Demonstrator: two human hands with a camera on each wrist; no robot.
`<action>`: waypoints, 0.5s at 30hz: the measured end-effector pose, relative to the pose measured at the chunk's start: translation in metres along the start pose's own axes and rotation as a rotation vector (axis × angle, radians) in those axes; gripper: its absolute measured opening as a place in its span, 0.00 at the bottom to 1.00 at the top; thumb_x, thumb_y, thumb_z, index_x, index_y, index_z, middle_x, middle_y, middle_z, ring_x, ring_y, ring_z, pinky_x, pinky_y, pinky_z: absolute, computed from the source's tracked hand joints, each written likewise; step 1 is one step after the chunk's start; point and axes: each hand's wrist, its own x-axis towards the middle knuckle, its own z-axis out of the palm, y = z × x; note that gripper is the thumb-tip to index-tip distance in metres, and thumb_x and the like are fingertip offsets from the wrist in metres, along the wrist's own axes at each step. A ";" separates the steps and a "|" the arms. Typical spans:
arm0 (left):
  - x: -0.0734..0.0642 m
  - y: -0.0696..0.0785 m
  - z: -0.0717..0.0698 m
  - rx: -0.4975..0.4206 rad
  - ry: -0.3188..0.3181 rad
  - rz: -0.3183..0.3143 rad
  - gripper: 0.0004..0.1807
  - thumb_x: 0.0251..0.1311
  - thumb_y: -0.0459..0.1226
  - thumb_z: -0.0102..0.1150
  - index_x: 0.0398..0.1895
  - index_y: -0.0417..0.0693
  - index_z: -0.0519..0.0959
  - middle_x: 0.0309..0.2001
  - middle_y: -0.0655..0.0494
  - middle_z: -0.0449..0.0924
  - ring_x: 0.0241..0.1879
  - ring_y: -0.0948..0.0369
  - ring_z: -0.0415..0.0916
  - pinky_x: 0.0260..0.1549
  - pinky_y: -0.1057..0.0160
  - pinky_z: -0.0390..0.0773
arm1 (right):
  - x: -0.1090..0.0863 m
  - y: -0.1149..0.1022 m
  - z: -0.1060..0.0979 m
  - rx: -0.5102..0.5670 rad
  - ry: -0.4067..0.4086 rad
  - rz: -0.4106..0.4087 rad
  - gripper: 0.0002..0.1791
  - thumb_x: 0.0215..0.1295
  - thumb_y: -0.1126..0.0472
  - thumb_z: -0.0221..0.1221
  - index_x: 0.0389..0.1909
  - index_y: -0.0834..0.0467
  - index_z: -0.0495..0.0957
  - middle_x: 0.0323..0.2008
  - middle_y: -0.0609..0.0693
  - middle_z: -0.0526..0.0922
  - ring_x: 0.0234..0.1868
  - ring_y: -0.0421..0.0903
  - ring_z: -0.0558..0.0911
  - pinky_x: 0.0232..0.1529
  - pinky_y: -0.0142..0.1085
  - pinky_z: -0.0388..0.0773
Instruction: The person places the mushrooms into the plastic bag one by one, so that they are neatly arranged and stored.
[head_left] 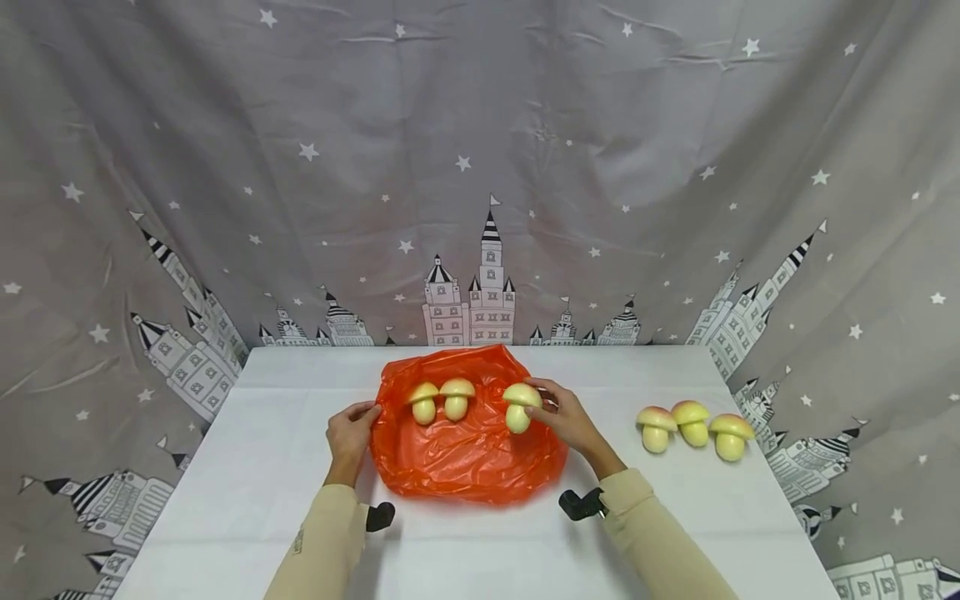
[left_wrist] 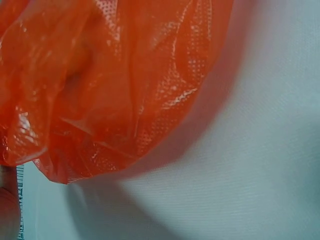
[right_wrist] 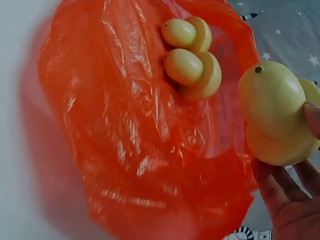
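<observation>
A red plastic bag (head_left: 450,462) lies spread on the white table, its mouth opened wide. Two yellow toy mushrooms (head_left: 456,400) sit side by side inside it. My left hand (head_left: 349,437) pinches the bag's left edge between thumb and fingers; the left wrist view shows mostly the bag's side (left_wrist: 115,100). Over the right part of the bag, my right hand (head_left: 564,417) grips another toy mushroom (head_left: 518,408) by its cap. In the right wrist view that mushroom (right_wrist: 275,105) has its stem toward the camera, thumb and fingers around the cap.
Three more toy mushrooms with reddish-yellow caps (head_left: 656,429) stand close together on the right of the white table (head_left: 285,392). A grey curtain (head_left: 480,125) printed with castles and stars hangs behind and along both sides. Dark wrist camera mounts (head_left: 582,504) show by both sleeves.
</observation>
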 end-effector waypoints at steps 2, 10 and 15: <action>0.000 0.000 0.000 -0.003 0.001 0.002 0.18 0.69 0.38 0.54 0.56 0.38 0.76 0.55 0.37 0.75 0.54 0.45 0.73 0.58 0.52 0.73 | 0.001 -0.010 0.003 0.001 -0.019 0.005 0.27 0.65 0.70 0.59 0.64 0.71 0.65 0.61 0.69 0.69 0.61 0.64 0.70 0.62 0.52 0.69; -0.001 0.000 0.001 -0.006 0.001 0.012 0.18 0.69 0.39 0.54 0.56 0.37 0.76 0.55 0.37 0.75 0.53 0.46 0.74 0.57 0.53 0.74 | 0.011 -0.021 0.016 -0.046 -0.031 -0.030 0.26 0.65 0.73 0.56 0.64 0.72 0.65 0.60 0.68 0.70 0.59 0.62 0.71 0.61 0.51 0.70; -0.001 0.000 0.002 -0.008 0.000 0.019 0.18 0.68 0.39 0.55 0.55 0.36 0.77 0.54 0.36 0.76 0.52 0.46 0.74 0.57 0.52 0.74 | 0.019 -0.014 0.024 -0.033 -0.019 -0.103 0.25 0.66 0.74 0.54 0.63 0.73 0.64 0.59 0.70 0.69 0.58 0.63 0.72 0.60 0.53 0.71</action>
